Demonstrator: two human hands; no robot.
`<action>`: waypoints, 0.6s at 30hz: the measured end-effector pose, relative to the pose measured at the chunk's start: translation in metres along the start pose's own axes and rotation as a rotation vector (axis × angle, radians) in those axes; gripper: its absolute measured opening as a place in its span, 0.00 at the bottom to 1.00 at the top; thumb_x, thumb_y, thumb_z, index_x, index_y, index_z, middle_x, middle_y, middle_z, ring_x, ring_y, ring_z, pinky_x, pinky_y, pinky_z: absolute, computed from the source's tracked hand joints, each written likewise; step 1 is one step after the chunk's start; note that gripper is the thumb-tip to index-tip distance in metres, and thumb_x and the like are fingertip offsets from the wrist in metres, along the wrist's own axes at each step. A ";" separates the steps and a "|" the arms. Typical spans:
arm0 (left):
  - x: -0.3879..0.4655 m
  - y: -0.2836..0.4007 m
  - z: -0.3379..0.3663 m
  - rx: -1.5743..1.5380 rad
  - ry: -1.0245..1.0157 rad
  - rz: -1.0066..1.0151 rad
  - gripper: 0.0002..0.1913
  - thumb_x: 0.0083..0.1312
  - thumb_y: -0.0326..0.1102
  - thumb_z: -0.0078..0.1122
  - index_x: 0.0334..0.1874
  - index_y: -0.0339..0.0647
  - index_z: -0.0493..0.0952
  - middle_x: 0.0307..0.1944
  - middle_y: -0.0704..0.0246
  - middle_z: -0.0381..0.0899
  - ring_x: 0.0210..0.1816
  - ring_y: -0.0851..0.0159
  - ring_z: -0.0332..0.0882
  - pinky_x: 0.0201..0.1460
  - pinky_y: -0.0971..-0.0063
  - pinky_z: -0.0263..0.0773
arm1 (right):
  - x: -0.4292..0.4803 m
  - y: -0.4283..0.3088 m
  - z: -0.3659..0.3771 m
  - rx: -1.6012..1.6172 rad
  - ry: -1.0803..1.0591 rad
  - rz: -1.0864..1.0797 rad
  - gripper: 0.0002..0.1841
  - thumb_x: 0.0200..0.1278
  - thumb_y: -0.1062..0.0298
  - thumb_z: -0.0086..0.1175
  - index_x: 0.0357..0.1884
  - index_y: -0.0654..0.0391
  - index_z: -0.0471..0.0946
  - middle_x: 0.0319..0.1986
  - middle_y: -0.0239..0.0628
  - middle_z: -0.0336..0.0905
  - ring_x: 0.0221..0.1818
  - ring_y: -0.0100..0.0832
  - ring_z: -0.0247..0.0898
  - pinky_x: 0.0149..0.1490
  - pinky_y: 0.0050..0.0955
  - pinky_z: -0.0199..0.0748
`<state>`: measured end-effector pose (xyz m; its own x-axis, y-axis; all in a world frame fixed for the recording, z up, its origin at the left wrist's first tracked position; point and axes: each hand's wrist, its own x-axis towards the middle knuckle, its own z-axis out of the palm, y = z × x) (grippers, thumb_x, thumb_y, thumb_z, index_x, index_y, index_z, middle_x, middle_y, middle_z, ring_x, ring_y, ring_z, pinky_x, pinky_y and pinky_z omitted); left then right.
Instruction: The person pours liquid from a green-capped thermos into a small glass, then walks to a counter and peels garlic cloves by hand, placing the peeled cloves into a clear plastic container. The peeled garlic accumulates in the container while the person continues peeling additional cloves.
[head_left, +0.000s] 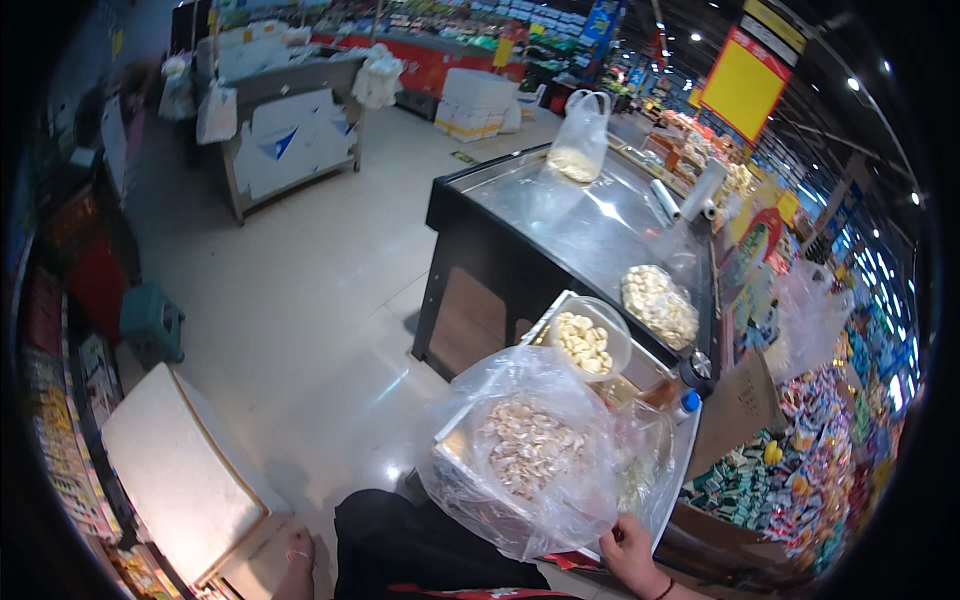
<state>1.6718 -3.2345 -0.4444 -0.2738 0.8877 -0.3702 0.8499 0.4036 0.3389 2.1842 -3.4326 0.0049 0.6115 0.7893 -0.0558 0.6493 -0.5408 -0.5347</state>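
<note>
My right hand pinches the lower right edge of a large clear plastic bag, which spreads over a tray beside my lap. Inside the bag lie many pale, papery peels or skins. My left hand hangs at the lower left, near the corner of a white-topped box, and holds nothing that I can see; its fingers are partly hidden. Just beyond the bag stands a clear round plastic tub holding pale peeled cloves, which look like garlic. On the metal-topped counter rests a filled bag of similar cloves.
A metal-topped counter carries another partly filled bag and plastic film rolls. A blue-capped bottle is beside the tray. Wrapped sweets fill boxes at right. At left are a white-topped box and a teal stool.
</note>
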 end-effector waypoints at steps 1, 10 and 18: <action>0.032 0.018 -0.011 -0.189 0.074 -0.003 0.22 0.73 0.45 0.51 0.29 0.34 0.84 0.31 0.54 0.88 0.36 0.51 0.87 0.41 0.57 0.78 | 0.013 0.005 0.007 0.016 0.154 -0.150 0.12 0.66 0.60 0.58 0.33 0.59 0.82 0.32 0.48 0.82 0.37 0.54 0.79 0.43 0.49 0.76; -0.057 0.304 -0.318 -1.054 0.382 1.016 0.14 0.80 0.40 0.51 0.44 0.35 0.79 0.36 0.66 0.82 0.38 0.68 0.79 0.50 0.72 0.74 | 0.058 0.043 -0.025 -0.654 0.022 -0.260 0.08 0.57 0.70 0.57 0.24 0.60 0.83 0.30 0.48 0.82 0.37 0.49 0.80 0.43 0.45 0.80; -0.206 0.424 -0.435 -2.033 -1.771 1.746 0.35 0.79 0.67 0.34 0.36 0.39 0.79 0.25 0.64 0.82 0.23 0.62 0.82 0.38 0.58 0.79 | 0.090 0.074 -0.009 -0.481 -0.023 -0.129 0.18 0.63 0.63 0.57 0.53 0.61 0.78 0.45 0.54 0.80 0.44 0.56 0.81 0.49 0.50 0.80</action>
<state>1.8923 -3.1494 0.1519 0.2869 0.2515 0.9243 -0.7823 0.6184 0.0746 2.2912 -3.4046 -0.0327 0.5061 0.8617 -0.0359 0.8573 -0.5072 -0.0889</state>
